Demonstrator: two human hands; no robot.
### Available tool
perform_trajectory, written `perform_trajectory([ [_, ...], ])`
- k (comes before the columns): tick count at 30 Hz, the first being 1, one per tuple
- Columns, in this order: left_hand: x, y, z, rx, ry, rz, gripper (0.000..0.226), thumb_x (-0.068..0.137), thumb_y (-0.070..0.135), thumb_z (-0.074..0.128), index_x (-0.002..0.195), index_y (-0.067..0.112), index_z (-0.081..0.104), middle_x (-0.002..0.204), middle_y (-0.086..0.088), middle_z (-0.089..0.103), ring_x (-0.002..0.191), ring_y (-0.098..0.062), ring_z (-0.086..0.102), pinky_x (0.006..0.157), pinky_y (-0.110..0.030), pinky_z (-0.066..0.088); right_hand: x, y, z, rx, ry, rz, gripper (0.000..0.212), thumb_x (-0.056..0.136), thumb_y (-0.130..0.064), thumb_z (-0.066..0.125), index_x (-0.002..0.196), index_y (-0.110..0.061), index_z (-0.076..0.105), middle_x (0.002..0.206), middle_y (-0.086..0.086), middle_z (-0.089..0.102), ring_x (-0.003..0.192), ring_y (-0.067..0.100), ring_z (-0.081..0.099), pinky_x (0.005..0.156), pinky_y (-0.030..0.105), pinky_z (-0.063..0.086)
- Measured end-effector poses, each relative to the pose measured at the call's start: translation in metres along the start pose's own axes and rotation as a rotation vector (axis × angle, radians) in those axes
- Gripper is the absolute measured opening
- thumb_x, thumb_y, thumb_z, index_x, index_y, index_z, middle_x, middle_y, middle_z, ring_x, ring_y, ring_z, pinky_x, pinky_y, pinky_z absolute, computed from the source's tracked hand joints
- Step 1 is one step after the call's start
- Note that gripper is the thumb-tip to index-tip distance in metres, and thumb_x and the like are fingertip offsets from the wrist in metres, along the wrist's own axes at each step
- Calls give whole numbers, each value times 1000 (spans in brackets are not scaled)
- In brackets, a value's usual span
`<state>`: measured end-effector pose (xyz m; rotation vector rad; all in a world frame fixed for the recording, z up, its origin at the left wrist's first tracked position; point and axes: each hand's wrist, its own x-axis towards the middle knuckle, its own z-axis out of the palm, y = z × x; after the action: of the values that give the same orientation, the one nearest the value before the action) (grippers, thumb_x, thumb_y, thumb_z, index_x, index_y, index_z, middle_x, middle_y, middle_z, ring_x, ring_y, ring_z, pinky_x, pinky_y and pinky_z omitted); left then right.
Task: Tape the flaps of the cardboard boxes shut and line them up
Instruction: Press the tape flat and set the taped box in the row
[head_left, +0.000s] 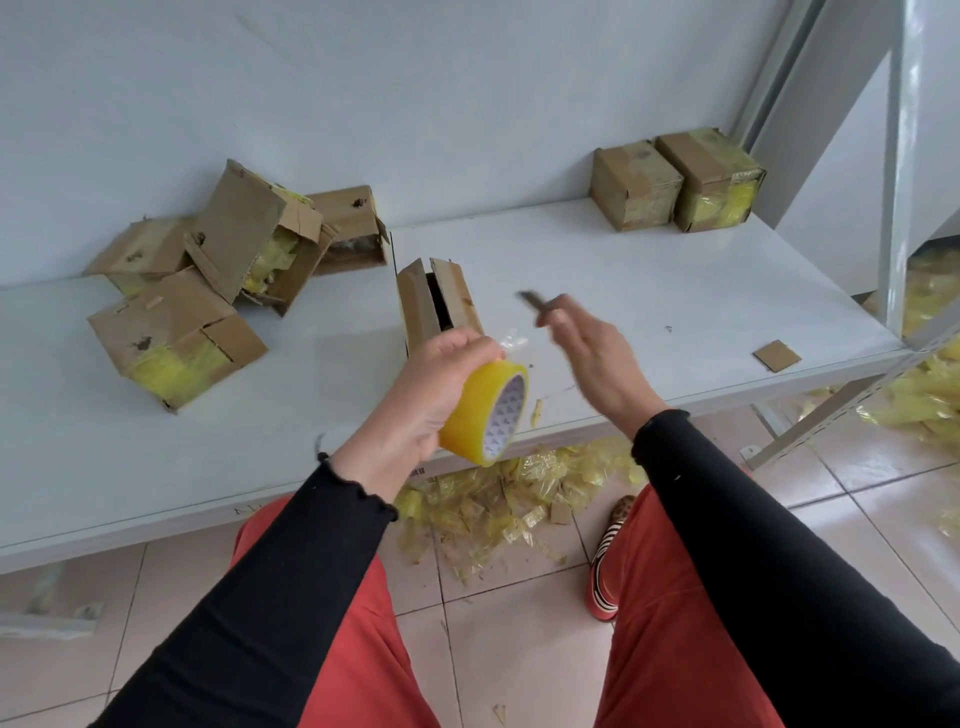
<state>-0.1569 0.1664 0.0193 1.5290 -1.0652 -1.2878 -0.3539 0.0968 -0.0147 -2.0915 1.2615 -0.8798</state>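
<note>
White shelving (675, 291) against a pale wall is seen from above, with yellow tape scraps (498, 499) strewn on the tiled floor below. A tape roll (485, 415) is gripped by the left hand (431, 400), fingers curled over its rim. Just beyond that hand an open box (436, 306) stands with its flaps parted. A thin dark blade (535, 304), blurred, is pinched in the right hand (597, 353). Far left of the hands a heap of untaped boxes (208, 270) lies tumbled; far right and beyond, two taped boxes (675, 182) sit side by side, touching.
</note>
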Motion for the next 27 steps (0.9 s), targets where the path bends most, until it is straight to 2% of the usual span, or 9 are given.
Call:
perform_trajectory([
  [3, 0, 4, -28, -120, 86, 57, 14, 90, 32, 73, 89, 18, 71, 93, -1, 74, 74, -13, 66, 65, -27, 51, -6, 13, -22, 132, 59, 66, 38, 108, -51, 32, 99, -23, 57, 74, -15, 54, 71, 4, 53, 71, 39, 38],
  [7, 4, 9, -33, -262, 180, 95, 17, 89, 33, 76, 75, 28, 68, 93, 4, 73, 80, -14, 66, 70, -33, 50, -18, -20, -6, 186, -55, -49, 25, 104, -45, 43, 94, -25, 54, 70, 7, 49, 64, 26, 44, 60, 37, 35],
  [9, 6, 11, -28, -352, 217, 108, 16, 90, 29, 76, 75, 28, 70, 95, 4, 74, 86, -17, 68, 75, -37, 54, -24, -35, 5, 148, -121, -111, 21, 105, -42, 46, 92, -27, 54, 65, 5, 47, 56, 18, 39, 55, 33, 32],
  [11, 7, 13, -25, -462, 226, 99, 15, 91, 26, 74, 77, 28, 71, 94, 2, 75, 83, -18, 71, 71, -37, 59, -27, -41, 10, 148, -151, -125, 19, 106, -37, 49, 92, -25, 55, 62, 2, 44, 55, 13, 36, 55, 32, 31],
  [16, 6, 11, -14, -561, 186, 65, 12, 95, 18, 69, 84, 22, 66, 98, -11, 69, 80, -26, 69, 66, -36, 58, -26, -53, 13, 206, -180, -148, 24, 107, -32, 51, 89, -16, 54, 63, 3, 45, 57, 15, 37, 57, 33, 31],
  [19, 2, 6, 0, -582, 137, 41, 11, 96, 16, 67, 86, 21, 65, 88, -8, 70, 75, -23, 68, 66, -34, 57, -25, -66, 17, 251, -188, -197, 27, 106, -37, 47, 86, -19, 50, 64, 2, 50, 57, 20, 42, 56, 38, 35],
  [21, 1, 5, 0, -657, 123, 8, 10, 97, 17, 66, 88, 20, 65, 92, -9, 71, 82, -27, 69, 74, -39, 58, -24, -71, 16, 289, -177, -218, 24, 106, -40, 47, 86, -27, 48, 66, -2, 47, 60, 20, 42, 57, 38, 35],
  [24, 3, 10, -10, -731, 146, -1, 5, 96, 20, 68, 91, 20, 65, 118, -21, 70, 103, -36, 68, 96, -56, 55, -21, -62, 8, 259, -95, -164, 27, 107, -38, 48, 83, -26, 49, 64, -2, 42, 59, 13, 37, 57, 34, 30],
  [27, 3, 14, -18, -767, 123, -11, 5, 93, 24, 70, 94, 19, 69, 120, -18, 70, 107, -36, 69, 99, -62, 53, -20, -50, 6, 97, -90, -126, 32, 107, -41, 49, 79, -26, 48, 58, -7, 38, 55, 12, 34, 56, 33, 30],
])
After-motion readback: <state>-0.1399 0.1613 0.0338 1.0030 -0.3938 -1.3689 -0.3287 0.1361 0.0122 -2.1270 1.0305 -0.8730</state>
